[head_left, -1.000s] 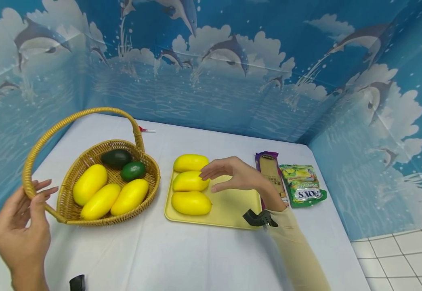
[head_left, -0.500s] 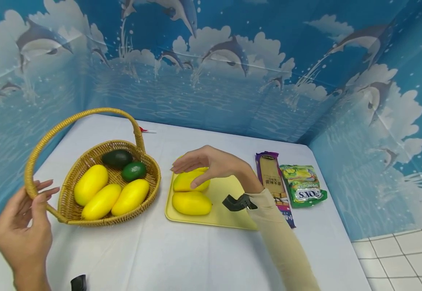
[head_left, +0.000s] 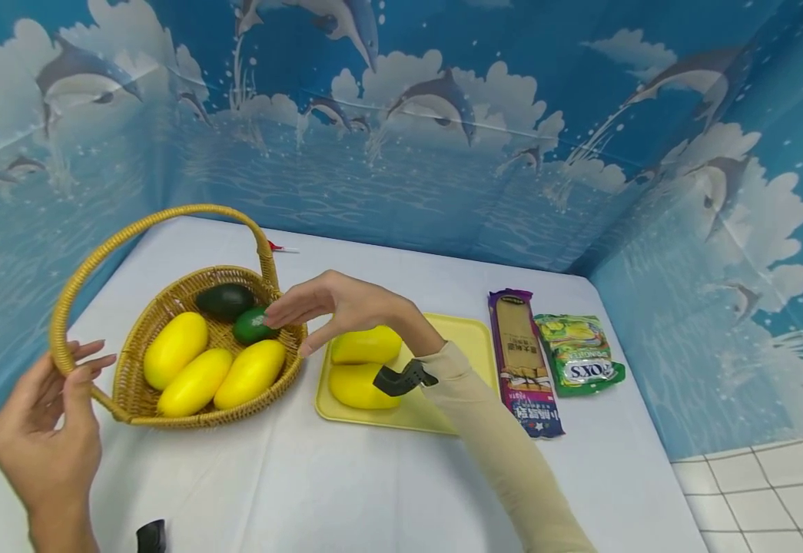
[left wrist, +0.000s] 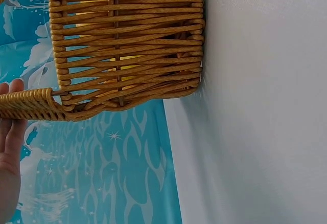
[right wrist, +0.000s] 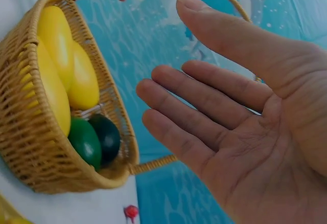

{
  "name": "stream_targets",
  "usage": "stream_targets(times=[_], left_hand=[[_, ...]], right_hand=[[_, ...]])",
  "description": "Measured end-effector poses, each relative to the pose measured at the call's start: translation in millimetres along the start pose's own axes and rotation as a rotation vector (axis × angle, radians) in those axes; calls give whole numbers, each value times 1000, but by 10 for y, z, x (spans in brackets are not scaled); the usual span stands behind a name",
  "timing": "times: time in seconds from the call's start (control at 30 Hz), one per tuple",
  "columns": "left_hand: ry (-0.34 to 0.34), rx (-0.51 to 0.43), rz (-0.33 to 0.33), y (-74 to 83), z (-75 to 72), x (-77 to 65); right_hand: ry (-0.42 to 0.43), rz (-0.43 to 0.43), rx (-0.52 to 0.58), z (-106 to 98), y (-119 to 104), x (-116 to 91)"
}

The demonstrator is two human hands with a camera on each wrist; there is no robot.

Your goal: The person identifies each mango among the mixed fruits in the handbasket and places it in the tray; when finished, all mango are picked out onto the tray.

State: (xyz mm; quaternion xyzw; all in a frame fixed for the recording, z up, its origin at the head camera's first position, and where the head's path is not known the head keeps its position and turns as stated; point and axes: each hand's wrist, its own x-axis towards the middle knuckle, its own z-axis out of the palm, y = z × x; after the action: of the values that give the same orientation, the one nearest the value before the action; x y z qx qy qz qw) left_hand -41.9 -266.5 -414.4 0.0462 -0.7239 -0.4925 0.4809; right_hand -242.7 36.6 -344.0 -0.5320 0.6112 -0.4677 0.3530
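Observation:
My left hand (head_left: 48, 434) holds the handle (head_left: 62, 315) of a wicker basket (head_left: 187, 422) on its left side. Inside the basket lie three yellow mangoes (head_left: 250, 374), a dark avocado (head_left: 225, 300) and a green one (head_left: 250, 329). Over the basket's right rim hovers my right hand (head_left: 335, 303), fingers extended and thumb apart, with nothing in it; its palm (right wrist: 255, 168) shows bare in the right wrist view. Two yellow mangoes (head_left: 368, 346) show on the yellow tray (head_left: 470, 346); the hand and forearm cover its far left part.
Right of the tray lie a purple-ended pasta pack (head_left: 522, 353) and a green Fox's bag (head_left: 574, 353). A small red-and-white stick (head_left: 282, 248) lies behind the basket. A blue dolphin-print curtain (head_left: 401, 184) stands behind the white table.
My right hand has moved left from over the tray's mangoes to the basket's right rim, staying empty. The left hand stays on the handle.

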Motion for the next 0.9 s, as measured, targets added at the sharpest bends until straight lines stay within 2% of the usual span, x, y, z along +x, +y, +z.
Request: stream_targets(times=[0.27, 0.6, 0.73, 0.9], left_hand=[[6, 3, 1, 3, 8, 9], [28, -83, 6, 17, 4, 0], [30, -100, 0, 0, 7, -3], [21, -63, -7, -9, 10, -9]], right_hand=[[-20, 7, -5, 141, 60, 376], [6, 29, -62, 322, 123, 815], [8, 46, -144, 383, 145, 940], [1, 87, -281, 422, 164, 1088]])
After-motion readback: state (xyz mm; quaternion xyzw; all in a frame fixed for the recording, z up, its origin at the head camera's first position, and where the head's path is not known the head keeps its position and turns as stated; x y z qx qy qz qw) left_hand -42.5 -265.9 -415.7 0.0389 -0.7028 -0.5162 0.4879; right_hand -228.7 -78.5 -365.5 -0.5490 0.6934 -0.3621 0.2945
